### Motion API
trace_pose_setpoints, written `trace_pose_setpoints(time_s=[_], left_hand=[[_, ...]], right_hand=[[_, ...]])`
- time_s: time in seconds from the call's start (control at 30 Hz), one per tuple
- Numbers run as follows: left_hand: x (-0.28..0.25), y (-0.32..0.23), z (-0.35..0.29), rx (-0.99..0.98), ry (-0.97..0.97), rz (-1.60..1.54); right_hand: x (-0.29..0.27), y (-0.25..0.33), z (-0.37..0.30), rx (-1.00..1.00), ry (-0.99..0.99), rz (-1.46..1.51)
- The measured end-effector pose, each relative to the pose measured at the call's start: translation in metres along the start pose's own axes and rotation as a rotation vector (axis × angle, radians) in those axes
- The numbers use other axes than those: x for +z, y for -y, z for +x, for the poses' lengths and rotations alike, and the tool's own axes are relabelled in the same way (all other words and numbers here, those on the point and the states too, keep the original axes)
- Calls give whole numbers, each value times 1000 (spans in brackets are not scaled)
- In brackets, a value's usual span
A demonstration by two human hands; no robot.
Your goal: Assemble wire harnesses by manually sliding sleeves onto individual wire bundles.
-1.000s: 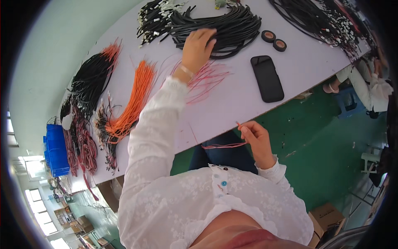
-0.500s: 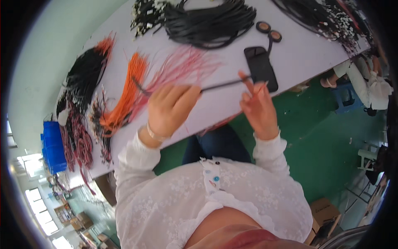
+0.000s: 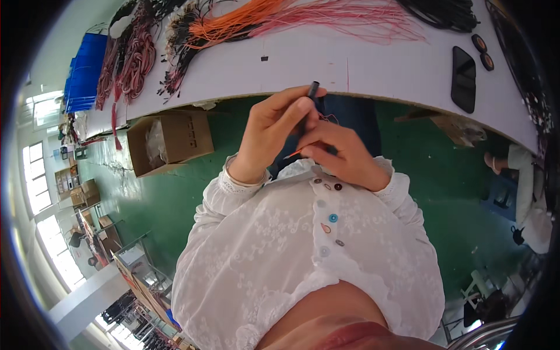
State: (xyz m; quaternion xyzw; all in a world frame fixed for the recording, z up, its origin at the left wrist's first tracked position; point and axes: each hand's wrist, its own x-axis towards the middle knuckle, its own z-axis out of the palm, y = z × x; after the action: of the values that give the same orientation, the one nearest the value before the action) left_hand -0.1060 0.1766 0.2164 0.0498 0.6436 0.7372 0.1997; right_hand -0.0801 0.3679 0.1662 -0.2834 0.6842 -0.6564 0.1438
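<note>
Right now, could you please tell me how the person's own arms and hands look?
The left hand and right hand are bare, without gloves. Both arms wear long white fabric sleeves, loosely gathered, ending in white cuffs with decorative edging.

L head cam, wide fisheye, downward @ nearby hands (image 3: 265, 131)

Left of the black phone (image 3: 464, 80), the table (image 3: 396, 70) leaves a broad strip where hands (image 3: 344, 154) could pass. Pink wires (image 3: 350, 17) obstruct its far left; tape rolls (image 3: 486, 62) its right.
</note>
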Motion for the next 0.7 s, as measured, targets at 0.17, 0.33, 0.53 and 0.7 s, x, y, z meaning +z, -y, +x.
trace_pose_setpoints(time_s=[0.17, 0.33, 0.53, 0.7], left_hand=[[-14, 7, -18, 285, -65, 348], [-15, 4, -22, 412, -49, 524], [-17, 0, -23, 426, -35, 557], [-15, -2, -22, 451, -4, 601]], right_hand=[[-24, 24, -15, -24, -457, -130], [-28, 49, -4, -118, -408, -405], [-28, 49, -1, -89, -388, -447], [-32, 51, -1, -137, -376, -562]])
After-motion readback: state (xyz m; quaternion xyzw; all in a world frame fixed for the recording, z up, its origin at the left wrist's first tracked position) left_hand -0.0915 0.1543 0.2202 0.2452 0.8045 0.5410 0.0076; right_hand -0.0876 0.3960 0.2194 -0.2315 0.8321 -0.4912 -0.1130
